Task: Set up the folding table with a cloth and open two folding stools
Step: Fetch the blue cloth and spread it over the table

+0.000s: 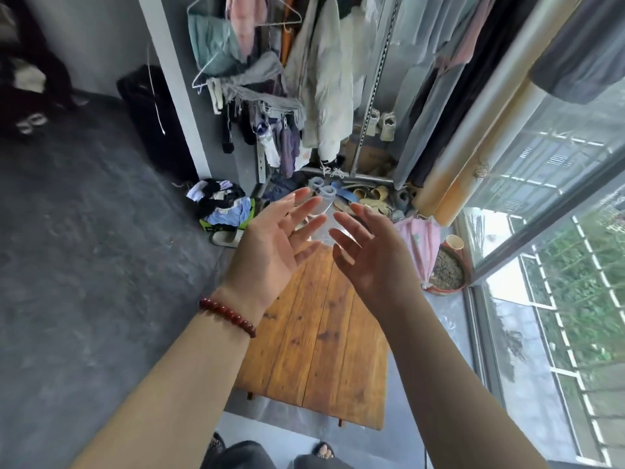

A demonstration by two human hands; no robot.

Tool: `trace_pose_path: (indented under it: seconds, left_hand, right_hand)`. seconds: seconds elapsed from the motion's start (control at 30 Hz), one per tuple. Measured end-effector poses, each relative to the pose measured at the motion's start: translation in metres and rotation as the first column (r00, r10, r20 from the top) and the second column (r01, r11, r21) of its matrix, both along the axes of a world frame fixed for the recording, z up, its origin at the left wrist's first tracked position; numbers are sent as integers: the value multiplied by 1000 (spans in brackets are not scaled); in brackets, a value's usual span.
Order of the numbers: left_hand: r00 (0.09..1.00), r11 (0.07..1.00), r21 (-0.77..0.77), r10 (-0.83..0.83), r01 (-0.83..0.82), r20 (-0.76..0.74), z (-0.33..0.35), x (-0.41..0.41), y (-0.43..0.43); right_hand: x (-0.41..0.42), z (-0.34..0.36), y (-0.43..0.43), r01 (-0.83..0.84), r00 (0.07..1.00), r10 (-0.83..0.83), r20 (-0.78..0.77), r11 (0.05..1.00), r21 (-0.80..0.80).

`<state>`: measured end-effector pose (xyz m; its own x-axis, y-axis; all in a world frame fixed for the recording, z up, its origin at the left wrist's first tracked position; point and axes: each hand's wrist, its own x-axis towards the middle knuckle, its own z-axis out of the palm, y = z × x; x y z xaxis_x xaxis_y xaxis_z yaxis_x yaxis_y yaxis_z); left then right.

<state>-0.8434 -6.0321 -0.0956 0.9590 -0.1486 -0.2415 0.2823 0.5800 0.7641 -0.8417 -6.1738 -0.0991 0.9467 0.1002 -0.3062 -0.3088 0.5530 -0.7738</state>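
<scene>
1. The folding table (321,333) stands opened out on the grey floor (84,265), in the near middle of the scene, just beyond the person's knees (236,455); its surface is of orange-brown wooden planks, and two short legs show under its near edge.
2. The left hand (270,245) is raised above the far left part of the surface, palm turned to the right; its fingers (306,206) are straight and spread wide, with hold of nothing; a red bead bracelet (226,316) circles the wrist.
3. The right hand (375,255) is raised just beside it, palm turned to the left; its fingers (351,228) are likewise spread and loose, with hold of nothing; the two hands are near but apart.
4. Right of the surface's far end lies a pink cloth bundle (419,242); a red-rimmed pot of soil (446,272) sits just beside it, against the window (558,265).
5. Beyond the hands, shoes (365,198) lie scattered under a rack of hanging clothes (321,79); to the far left of the surface a heap of clothes (223,204) fills a green box.
6. A black bag (152,120) leans on the far left wall; pale rolled mats (473,147) lean at the far right.
</scene>
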Motion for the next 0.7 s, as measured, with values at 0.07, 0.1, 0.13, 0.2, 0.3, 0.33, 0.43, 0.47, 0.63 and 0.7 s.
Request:
trace_pose_path:
  seconds: [0.07,0.1,0.13,0.2,0.3,0.33,0.43,0.47,0.63,0.7]
  left_hand:
    - [999,999,-42,31,-31,6,2,-5,-12]
    - [999,998,-56,43,-43,8,4,-7,-17]
    - [998,997,-61,54,-53,12,6,-9,-20]
    - [997,996,-53,67,-66,30,8,-13,-24]
    - [995,996,-31,85,-83,55,7,-19,-21]
    - [994,996,-18,87,-86,63,6,-21,-19]
    - [992,995,11,103,-104,71,5,-28,-12]
    - [991,993,16,114,-115,70,5,-31,-8]
    - [980,980,28,193,-195,51,10,-47,19]
    - [971,972,30,233,-235,49,12,-53,36]
  right_hand:
    - [-4,5,-13,-27,999,27,20,999,-18]
    - [-5,7,-19,-39,999,40,29,999,-25]
    - [-6,9,-24,-51,998,52,35,998,-30]
    - [-7,12,-30,-71,997,72,39,997,-32]
    - [-8,13,-34,-95,995,96,25,995,-14]
    - [-9,13,-34,-106,994,107,24,994,-9]
    - [-11,15,-30,-146,989,146,38,989,-12]
    - [-11,16,-26,-163,985,163,47,987,-17]
    - [-13,15,8,-248,963,254,94,966,-66]
    - [-15,15,29,-286,949,295,113,954,-88]
